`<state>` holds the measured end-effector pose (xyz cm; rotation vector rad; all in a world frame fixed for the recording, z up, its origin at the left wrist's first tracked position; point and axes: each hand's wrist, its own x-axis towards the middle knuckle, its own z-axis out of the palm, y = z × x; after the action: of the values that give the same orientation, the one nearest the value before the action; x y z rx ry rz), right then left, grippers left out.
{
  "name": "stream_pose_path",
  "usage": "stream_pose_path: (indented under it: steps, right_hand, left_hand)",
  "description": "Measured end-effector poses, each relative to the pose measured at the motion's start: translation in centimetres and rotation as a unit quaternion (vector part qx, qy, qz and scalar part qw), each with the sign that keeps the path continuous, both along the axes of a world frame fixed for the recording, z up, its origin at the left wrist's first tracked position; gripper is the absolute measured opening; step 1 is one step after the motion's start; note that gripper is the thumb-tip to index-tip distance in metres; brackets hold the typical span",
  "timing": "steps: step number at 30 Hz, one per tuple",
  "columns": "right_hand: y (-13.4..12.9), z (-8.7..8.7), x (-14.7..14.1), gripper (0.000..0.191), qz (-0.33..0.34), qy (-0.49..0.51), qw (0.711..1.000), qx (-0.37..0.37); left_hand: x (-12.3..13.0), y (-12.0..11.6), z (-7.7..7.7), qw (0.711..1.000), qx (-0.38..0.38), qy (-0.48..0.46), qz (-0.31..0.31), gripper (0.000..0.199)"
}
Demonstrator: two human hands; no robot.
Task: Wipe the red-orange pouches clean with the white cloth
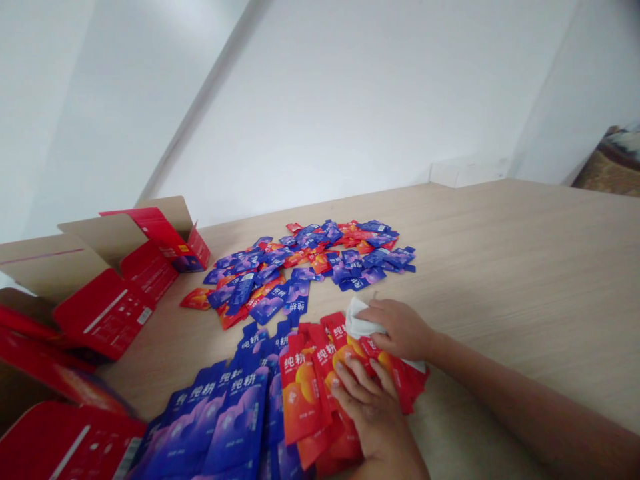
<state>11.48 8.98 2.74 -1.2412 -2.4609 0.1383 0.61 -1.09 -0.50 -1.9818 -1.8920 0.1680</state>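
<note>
My left hand (373,407) lies with its fingers spread on a row of overlapping orange-red pouches (303,393), which carry white lettering and a yellow fruit picture. Just beyond it, my right hand (403,327) is closed on a crumpled white tissue (361,319), over the far right part of these pouches. Another bit of white shows under that hand's wrist; I cannot tell if it belongs to the tissue. Larger blue-purple pouches (235,417) lie overlapped to the left, touching the orange-red ones.
Open red cartons (107,313) with raised flaps stand along the left side. A loose heap of smaller blue and red sachets (300,257) spreads across the middle of the wooden table (525,267). A white box (467,172) sits at the back by the wall.
</note>
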Motion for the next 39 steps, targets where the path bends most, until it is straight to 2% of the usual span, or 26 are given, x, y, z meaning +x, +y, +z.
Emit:
stream_pose_path:
  steps: [2,4,9,12,15,19,21,24,28,31,35,37,39]
  right_hand:
    - [-0.4,0.0,-0.6,0.038,0.042,-0.027,0.999,-0.023]
    - [-0.2,-0.4,-0.9,0.035,0.040,-0.042,0.998,-0.037]
    - [1.6,-1.3,0.3,0.028,-0.062,-0.044,0.996,-0.042]
    - [1.7,-1.0,0.8,0.032,-0.084,-0.014,0.996,-0.016]
    - [0.7,-0.2,0.3,0.038,-0.054,0.003,0.999,0.003]
    - [-0.3,0.0,-0.8,0.038,0.043,-0.037,0.998,-0.029]
    - [0.1,-0.5,-0.8,0.035,0.034,-0.049,0.998,-0.037]
    - [1.2,-1.1,0.0,0.030,-0.030,-0.057,0.997,-0.039]
    - [1.5,-0.8,0.7,0.035,-0.071,-0.039,0.997,-0.011]
    - [0.5,-0.1,0.1,0.040,-0.050,-0.017,0.999,0.007]
    - [-0.4,-0.2,-1.0,0.038,0.035,-0.036,0.998,-0.026]
    - [0.0,-0.7,-1.0,0.034,0.032,-0.042,0.998,-0.038]
    - [0.8,-1.1,-0.5,0.032,-0.004,-0.044,0.998,-0.042]
  left_hand:
    - [0.0,0.0,0.0,1.000,0.003,0.001,0.000,0.041]
    - [0.0,0.0,-0.1,1.000,0.003,0.004,-0.002,0.040]
    - [0.0,0.1,-0.3,1.000,0.005,0.000,0.002,0.037]
    - [0.1,0.1,-0.4,1.000,0.007,-0.002,0.003,0.037]
    - [0.1,0.1,-0.5,1.000,0.006,0.002,0.001,0.038]
    - [0.1,0.0,-0.4,1.000,0.015,0.011,0.001,0.040]
    - [0.1,0.0,-0.4,1.000,0.019,0.015,-0.002,0.039]
    - [0.0,0.1,-0.2,1.000,0.020,0.015,-0.010,0.038]
    - [0.0,0.0,-0.2,1.000,0.017,0.011,-0.010,0.037]
    - [0.0,0.0,-0.2,1.000,0.011,0.003,-0.008,0.039]
    - [0.0,0.0,-0.2,1.000,0.009,-0.005,-0.006,0.040]
    - [0.0,0.0,-0.1,1.000,0.007,-0.009,-0.007,0.040]
    - [0.0,0.0,-0.1,1.000,0.009,-0.007,-0.007,0.039]
